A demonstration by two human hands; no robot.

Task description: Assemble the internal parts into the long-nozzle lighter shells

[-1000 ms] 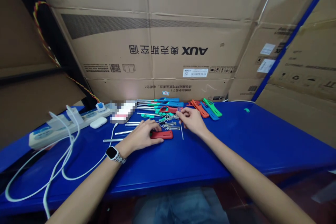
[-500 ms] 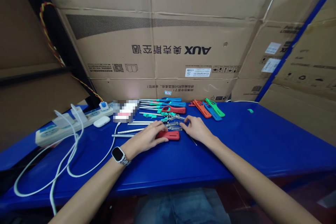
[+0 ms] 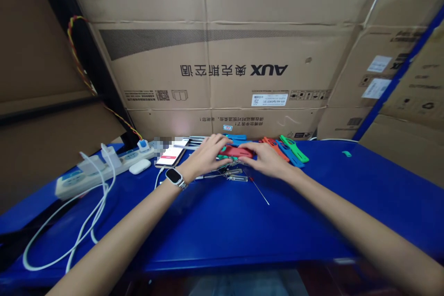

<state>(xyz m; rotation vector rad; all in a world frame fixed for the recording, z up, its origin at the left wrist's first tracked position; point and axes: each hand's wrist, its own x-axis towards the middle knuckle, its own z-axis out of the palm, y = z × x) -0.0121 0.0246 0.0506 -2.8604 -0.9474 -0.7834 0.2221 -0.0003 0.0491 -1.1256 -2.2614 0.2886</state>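
Observation:
My left hand [image 3: 207,153] grips the trigger end of a red long-nosed lighter [image 3: 239,151], its metal barrel mostly hidden by the fingers. My right hand [image 3: 268,159] has its thumb and fingers closed on the tail end of the same lighter. Just behind lie blue-handled lighters [image 3: 238,138], partly covered by my left hand. Nearer me are clear plastic tubes [image 3: 238,178] with fine wires and metal barrels. A thin metal rod with a red end [image 3: 261,191] lies before my right hand. Beyond it are loose orange [image 3: 275,148], blue [image 3: 293,155] and green [image 3: 294,148] handle shells.
At the left are a white power strip [image 3: 104,166], looping white cables [image 3: 86,222], a white case [image 3: 140,166] and a phone [image 3: 171,153]. Cardboard [image 3: 229,46] walls the back of the blue table [image 3: 222,226]. A small green piece [image 3: 347,153] lies far right.
The red lighter at the front has gone back to the row in my hands. My right hand has left the clear tubes and moved onto its tail end. The view has shifted slightly.

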